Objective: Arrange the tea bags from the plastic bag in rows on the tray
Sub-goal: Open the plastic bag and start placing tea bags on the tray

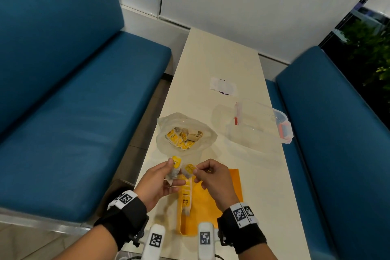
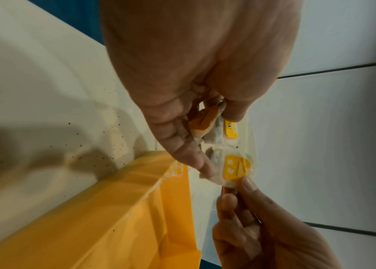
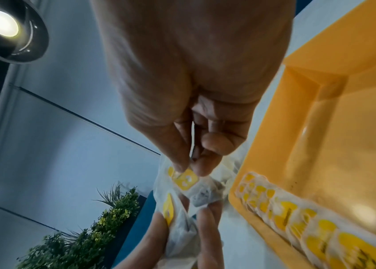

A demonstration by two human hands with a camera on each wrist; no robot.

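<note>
1. I am watching both hands working over the far end of the shallow orange plastic tray (image 1: 230, 188), which is lying on the long cream counter (image 1: 221, 65) with its long axis running near to far.

2. My left hand (image 1: 156, 183) is gripping a small cluster of white paper tea bags with yellow tags (image 1: 176, 165), thumb and fingers curled round it.

3. My right hand (image 1: 213, 177) is pinching a single white tea bag with a yellow tag (image 1: 189, 170) between thumb and forefinger (image 3: 180, 160); the other fingers are loosely curled and holding nothing.

4. The two bags are touching or nearly so; I am judging that the right hand is pulling its bag free of the cluster, though I cannot tell whether strings are tangled.

5. A row of tea bags (image 1: 185, 196) is already lying along the tray's left wall, overlapping and running near to far; the rest of the tray floor is showing bare orange.

6. The pinched bag is hanging just above the far end of that row, so the right hand is nearer to the next slot, which lies down and slightly near of it.

7. The crumpled clear plastic bag (image 1: 186, 133), open and holding many more tea bags, is sitting just beyond the hands on the counter.

8. A clear plastic lidded container (image 1: 259, 124) is standing to the far right, well apart.

9. I am judging the task as early: one row partly laid.
</note>
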